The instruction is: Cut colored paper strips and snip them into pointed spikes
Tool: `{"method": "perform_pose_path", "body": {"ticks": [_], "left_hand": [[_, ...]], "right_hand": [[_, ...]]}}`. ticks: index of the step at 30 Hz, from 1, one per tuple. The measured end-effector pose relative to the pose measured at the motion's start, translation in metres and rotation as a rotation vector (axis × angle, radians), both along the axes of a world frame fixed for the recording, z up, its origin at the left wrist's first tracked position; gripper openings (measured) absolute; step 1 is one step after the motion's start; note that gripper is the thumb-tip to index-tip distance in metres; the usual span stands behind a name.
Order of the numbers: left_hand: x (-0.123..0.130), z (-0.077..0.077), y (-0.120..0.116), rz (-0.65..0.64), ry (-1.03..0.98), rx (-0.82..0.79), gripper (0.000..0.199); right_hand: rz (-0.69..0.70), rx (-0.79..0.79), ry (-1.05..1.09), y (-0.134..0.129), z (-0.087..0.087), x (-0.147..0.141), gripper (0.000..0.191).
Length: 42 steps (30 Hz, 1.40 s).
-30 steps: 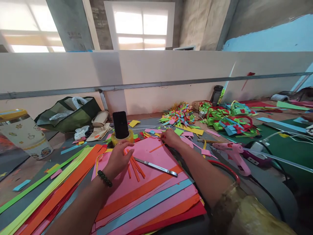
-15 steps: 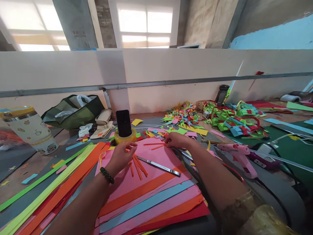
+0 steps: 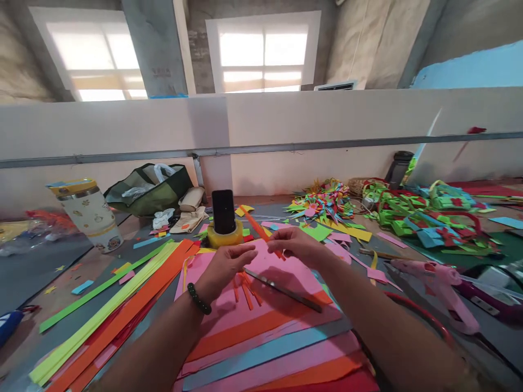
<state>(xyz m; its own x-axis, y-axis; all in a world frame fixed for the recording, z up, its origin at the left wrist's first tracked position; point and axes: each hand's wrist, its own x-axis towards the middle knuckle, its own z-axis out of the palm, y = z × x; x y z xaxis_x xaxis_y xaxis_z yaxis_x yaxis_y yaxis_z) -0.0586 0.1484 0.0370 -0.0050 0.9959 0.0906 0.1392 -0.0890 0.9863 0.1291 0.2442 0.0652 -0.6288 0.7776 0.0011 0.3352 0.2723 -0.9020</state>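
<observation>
My right hand (image 3: 296, 245) is closed in a pinch on an orange paper strip (image 3: 256, 223), which slants up to the left past the fingertips. Facing it, my left hand (image 3: 229, 267) has thumb and fingers drawn together; whatever may be between them is too small to make out. Both hands are just above a stack of coloured paper sheets (image 3: 265, 329), pink on top. Several short, narrow orange strips (image 3: 247, 296) lie on the pink sheet below my left hand. A slim metal tool (image 3: 286, 291) lies slantwise there, its narrow end near my left fingertips.
Long paper strips (image 3: 122, 305) lie at left. A phone (image 3: 223, 212) stands in a yellow tape roll (image 3: 224, 238) beyond the stack. A pink glue gun (image 3: 441, 283) is at right. Behind are paper scraps (image 3: 322, 201), woven paper baskets (image 3: 429, 218), a tumbler (image 3: 87, 215) and a bag (image 3: 151, 188).
The view has swung a little left and up. My right hand has lifted an orange strip, now pointing up and left. The metal tool looks darker; its shiny face no longer shows.
</observation>
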Motion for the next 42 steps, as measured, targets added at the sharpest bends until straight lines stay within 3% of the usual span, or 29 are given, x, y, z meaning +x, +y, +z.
{"method": "perform_pose_path", "body": {"ticks": [6,14,20,27,30,33,36,39,42], "left_hand": [[0.005,0.004,0.001,0.150,-0.405,-0.016,0.034],[-0.003,0.007,0.004,0.192,-0.697,-0.026,0.038],[-0.009,0.012,0.004,0.185,-0.735,-0.044,0.037],[-0.015,0.013,0.004,0.161,-0.753,-0.106,0.016],[-0.017,0.012,0.005,0.164,-0.766,-0.125,0.011],[-0.017,0.009,0.006,0.158,-0.772,-0.153,0.010],[-0.017,0.005,0.007,0.128,-0.758,-0.186,0.011],[-0.016,0.002,0.008,0.093,-0.731,-0.203,0.012],[-0.015,0.001,0.007,0.059,-0.695,-0.199,0.016]], "right_hand": [[0.086,-0.105,0.085,-0.032,-0.014,-0.033,0.023],[0.062,-0.138,0.068,-0.040,-0.011,-0.033,0.022],[0.107,-0.132,0.038,-0.040,-0.008,-0.029,0.026],[0.200,-0.100,0.122,-0.030,-0.007,-0.020,0.035],[0.287,0.022,0.203,-0.032,-0.003,-0.018,0.043],[0.351,0.242,0.171,-0.037,0.000,-0.018,0.036],[0.266,0.385,0.147,-0.037,0.000,-0.018,0.030],[0.149,0.388,0.159,-0.035,-0.003,-0.018,0.026],[0.140,0.383,0.139,-0.032,-0.006,-0.020,0.020]]}}
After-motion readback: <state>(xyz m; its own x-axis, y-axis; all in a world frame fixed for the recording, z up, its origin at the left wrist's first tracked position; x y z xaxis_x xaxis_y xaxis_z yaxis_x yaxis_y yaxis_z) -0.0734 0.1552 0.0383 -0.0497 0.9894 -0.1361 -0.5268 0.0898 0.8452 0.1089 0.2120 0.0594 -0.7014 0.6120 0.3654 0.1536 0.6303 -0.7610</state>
